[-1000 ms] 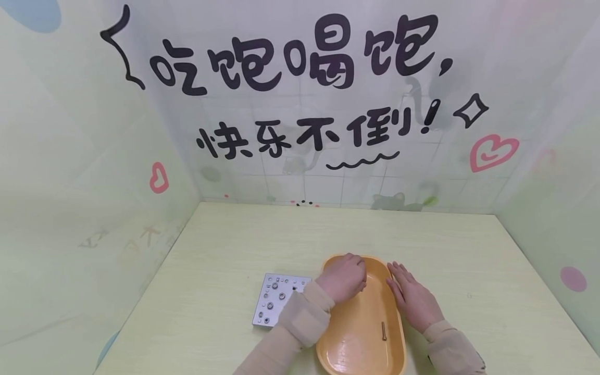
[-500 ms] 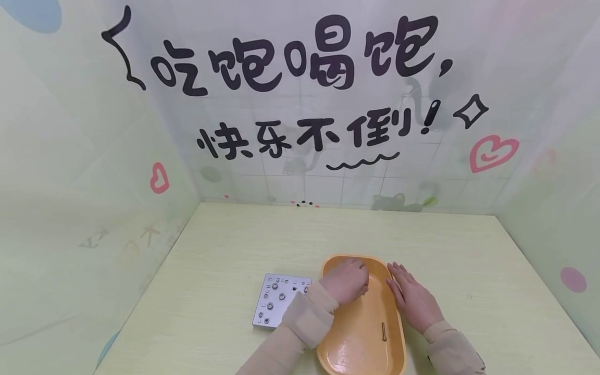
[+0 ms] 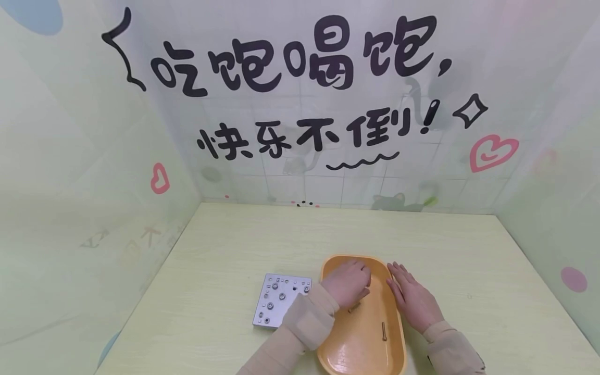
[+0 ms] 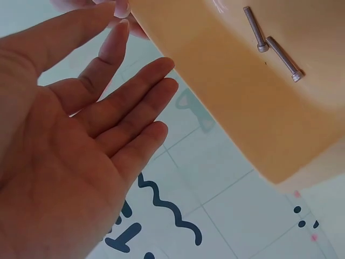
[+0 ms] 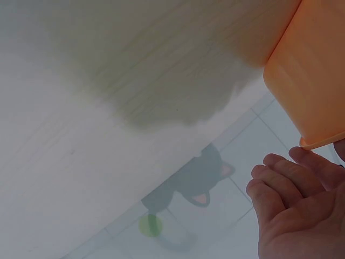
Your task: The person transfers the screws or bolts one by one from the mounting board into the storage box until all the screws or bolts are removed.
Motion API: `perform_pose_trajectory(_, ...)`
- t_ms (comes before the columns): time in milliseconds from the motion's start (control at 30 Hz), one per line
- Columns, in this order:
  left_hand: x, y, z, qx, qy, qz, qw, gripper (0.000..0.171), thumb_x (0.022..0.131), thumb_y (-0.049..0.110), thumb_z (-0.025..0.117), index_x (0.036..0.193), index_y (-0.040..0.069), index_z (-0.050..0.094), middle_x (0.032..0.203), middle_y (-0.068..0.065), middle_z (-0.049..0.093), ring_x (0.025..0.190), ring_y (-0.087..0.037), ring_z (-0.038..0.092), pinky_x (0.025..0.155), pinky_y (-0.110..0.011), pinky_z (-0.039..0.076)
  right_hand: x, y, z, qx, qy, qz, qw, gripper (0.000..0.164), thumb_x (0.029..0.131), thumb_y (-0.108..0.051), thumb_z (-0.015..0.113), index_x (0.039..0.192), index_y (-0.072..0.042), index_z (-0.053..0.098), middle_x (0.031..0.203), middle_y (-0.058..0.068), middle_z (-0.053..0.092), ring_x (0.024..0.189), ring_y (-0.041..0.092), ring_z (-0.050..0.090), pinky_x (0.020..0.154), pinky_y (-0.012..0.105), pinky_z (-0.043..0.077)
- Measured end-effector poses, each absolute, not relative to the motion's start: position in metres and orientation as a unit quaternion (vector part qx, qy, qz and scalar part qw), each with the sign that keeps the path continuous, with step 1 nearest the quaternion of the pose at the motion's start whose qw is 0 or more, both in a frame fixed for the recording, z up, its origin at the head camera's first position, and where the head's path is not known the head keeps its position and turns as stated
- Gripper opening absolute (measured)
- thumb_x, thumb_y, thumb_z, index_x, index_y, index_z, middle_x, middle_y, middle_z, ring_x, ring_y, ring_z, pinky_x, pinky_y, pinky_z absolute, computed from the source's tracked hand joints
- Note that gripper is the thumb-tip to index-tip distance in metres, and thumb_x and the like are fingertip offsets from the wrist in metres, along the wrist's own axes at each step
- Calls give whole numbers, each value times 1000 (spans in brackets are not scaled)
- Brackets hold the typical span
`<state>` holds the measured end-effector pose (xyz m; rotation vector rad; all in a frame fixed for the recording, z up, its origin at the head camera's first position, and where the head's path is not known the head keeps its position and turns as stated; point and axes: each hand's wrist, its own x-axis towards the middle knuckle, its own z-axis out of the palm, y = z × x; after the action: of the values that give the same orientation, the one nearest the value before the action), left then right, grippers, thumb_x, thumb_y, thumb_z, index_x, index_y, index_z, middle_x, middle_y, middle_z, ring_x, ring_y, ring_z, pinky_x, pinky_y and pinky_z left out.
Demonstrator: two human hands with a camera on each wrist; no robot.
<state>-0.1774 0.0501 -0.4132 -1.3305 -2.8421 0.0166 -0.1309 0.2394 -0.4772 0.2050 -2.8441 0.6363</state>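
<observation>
While the right hand (image 3: 414, 302) rests with straight fingers against the right rim of the orange tray (image 3: 365, 346), the left hand (image 3: 348, 285) hangs inside its far left part. Per the left wrist view, the left hand is released: thumb and forefinger stand slightly apart, the other fingers reach out loosely, and nothing is seen between them. The right hand likewise grasps nothing visible; a fingertip touches the rim's underside. One screw (image 3: 355, 308) lies on the tray floor just to the near side of the left hand, partly covered by it, its long axis apparently slanting from near left to far right. Another screw (image 3: 384, 331) lies farther near and right, close to the tray's right wall, its long axis running near to far. For the first screw the left hand is clearly nearer; for the second, the right wall stands between it and the right hand. The metal block (image 3: 283, 305) sits left of the tray, partly behind the left sleeve (image 3: 307, 320).
</observation>
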Motion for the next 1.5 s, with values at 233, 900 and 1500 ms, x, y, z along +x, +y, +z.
perform_pose_trajectory(233, -177, 46, -406, -394, -919, -30, -17, 11, 93, 25, 70, 97, 16, 67, 96, 5, 66, 95, -9, 62, 83, -16, 52, -132, 240, -477, 71, -967, 216, 116, 44, 101, -20, 55, 139, 1, 52, 142, 24, 52, 130, 42, 50, 97, 59, 52)
perform_pose_trajectory(900, -203, -27, -397, -342, -934, -100, 0, 13, 94, 17, 67, 100, 5, 64, 102, -9, 67, 103, -25, 62, 96, -35, 55, -132, 240, -477, 82, -965, 222, 114, 44, 102, -20, 53, 140, 3, 50, 143, 24, 51, 131, 43, 49, 97, 60, 51)
perform_pose_trajectory(1500, -205, -87, -408, -272, -955, -120, 16, 10, 90, 9, 71, 93, 2, 64, 93, -11, 65, 95, -27, 62, 88, -38, 57, -132, 240, -477, 79, -966, 220, 112, 44, 102, -20, 52, 140, 3, 50, 143, 24, 51, 131, 43, 49, 98, 60, 51)
